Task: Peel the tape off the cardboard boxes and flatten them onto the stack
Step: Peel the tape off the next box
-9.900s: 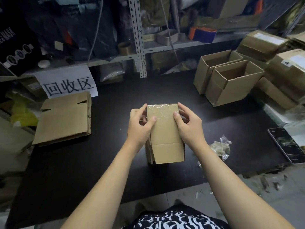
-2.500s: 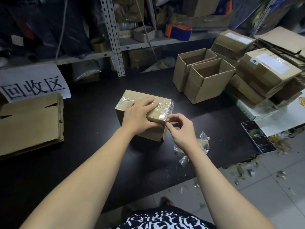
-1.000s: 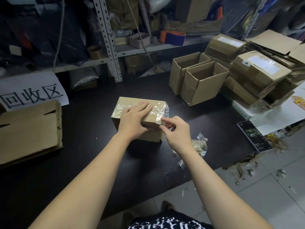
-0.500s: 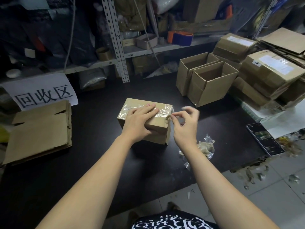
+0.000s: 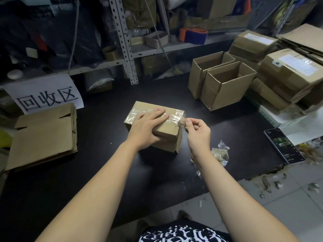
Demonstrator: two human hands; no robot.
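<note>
Black fabric garment w/ white scribbly print [image 5: 183, 234] at bottom edge of view. Forearms bare; left hand [image 5: 146, 130] & right hand [image 5: 198, 134] ungloved.

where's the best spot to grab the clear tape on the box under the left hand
Pinch the loose crumpled end of the clear tape at the right edge of the box, coming from the right: it stands off the cardboard there.

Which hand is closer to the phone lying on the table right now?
Right. The right hand pinches tape beside the box, with the phone off to its right; the left hand presses the box top, farther away.
</note>
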